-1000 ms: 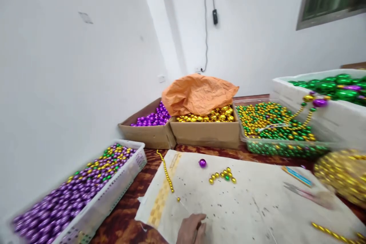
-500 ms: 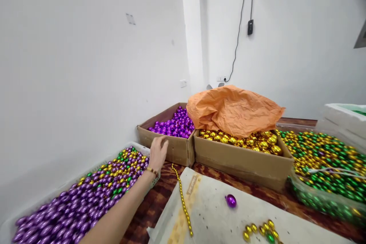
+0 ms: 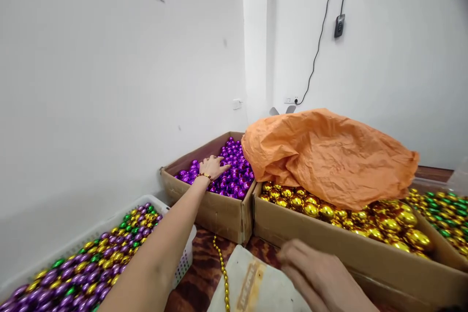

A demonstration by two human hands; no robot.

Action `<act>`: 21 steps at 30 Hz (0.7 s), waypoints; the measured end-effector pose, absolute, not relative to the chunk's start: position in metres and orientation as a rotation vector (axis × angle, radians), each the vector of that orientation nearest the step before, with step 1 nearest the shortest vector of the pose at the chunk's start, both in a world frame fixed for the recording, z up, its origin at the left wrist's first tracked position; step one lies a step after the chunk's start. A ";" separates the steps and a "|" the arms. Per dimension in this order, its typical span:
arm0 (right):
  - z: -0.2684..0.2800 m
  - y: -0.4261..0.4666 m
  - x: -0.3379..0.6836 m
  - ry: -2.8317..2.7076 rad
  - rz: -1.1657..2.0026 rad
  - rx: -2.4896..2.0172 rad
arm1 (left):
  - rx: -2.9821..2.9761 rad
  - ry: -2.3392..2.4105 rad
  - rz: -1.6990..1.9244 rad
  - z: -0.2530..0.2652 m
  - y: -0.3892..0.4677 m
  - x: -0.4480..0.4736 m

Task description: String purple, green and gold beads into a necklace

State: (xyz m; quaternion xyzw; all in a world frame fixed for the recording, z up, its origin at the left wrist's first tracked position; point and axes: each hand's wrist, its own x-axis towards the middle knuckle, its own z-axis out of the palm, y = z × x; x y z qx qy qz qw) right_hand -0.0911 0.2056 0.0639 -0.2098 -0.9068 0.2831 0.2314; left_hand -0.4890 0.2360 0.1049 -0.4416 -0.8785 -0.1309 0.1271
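Note:
Reaching into the cardboard box [image 3: 219,209] of shiny purple balls [image 3: 239,170], my left hand [image 3: 214,167] rests on the balls with its fingers spread. It wears a beaded bracelet at the wrist. My right hand [image 3: 310,273], somewhat blurred, hovers over the whitish board [image 3: 270,290] before the box of gold balls. Its fingers are loosely stretched out, and nothing shows in them. A string of gold beads [image 3: 224,273] lies along the board's left edge, its bare thread end up against the purple box.
At the left stands a white basket [image 3: 151,201] of purple, gold and green beads. Orange sheeting [image 3: 329,156] partly covers the gold balls [image 3: 310,207] in their cardboard box [image 3: 307,226]. Green and gold beads [image 3: 444,209] lie at the far right. Walls close off the back.
My left hand has moved from in front of the purple box over its edge and onto the balls. My right hand has come into view. The camera view has shifted closer to the boxes.

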 end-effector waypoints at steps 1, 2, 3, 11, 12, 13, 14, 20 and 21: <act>0.073 0.214 -0.109 -2.547 0.720 -0.430 | -1.291 -2.567 -0.344 0.103 0.238 -0.490; 0.082 0.221 -0.127 -2.563 0.654 -0.347 | -1.297 -2.571 -0.314 0.101 0.238 -0.490; 0.091 0.227 -0.146 -2.564 0.588 -0.298 | -1.303 -2.571 -0.291 0.100 0.238 -0.490; 0.117 0.263 -0.298 -2.714 0.255 -0.521 | -1.264 -2.573 -0.255 0.093 0.235 -0.489; 0.114 0.268 -0.311 -2.725 0.252 -0.588 | -1.258 -2.576 -0.258 0.093 0.235 -0.489; 0.111 0.273 -0.322 -2.739 0.251 -0.658 | -1.253 -2.578 -0.262 0.094 0.235 -0.488; 0.108 0.277 -0.330 -2.755 0.251 -0.728 | -1.248 -2.581 -0.268 0.094 0.234 -0.488; 0.098 0.292 -0.345 -2.834 0.248 -0.890 | -1.196 -2.609 -0.307 0.098 0.233 -0.483; 0.098 0.293 -0.344 -2.838 0.246 -0.888 | -1.183 -2.610 -0.310 0.099 0.232 -0.482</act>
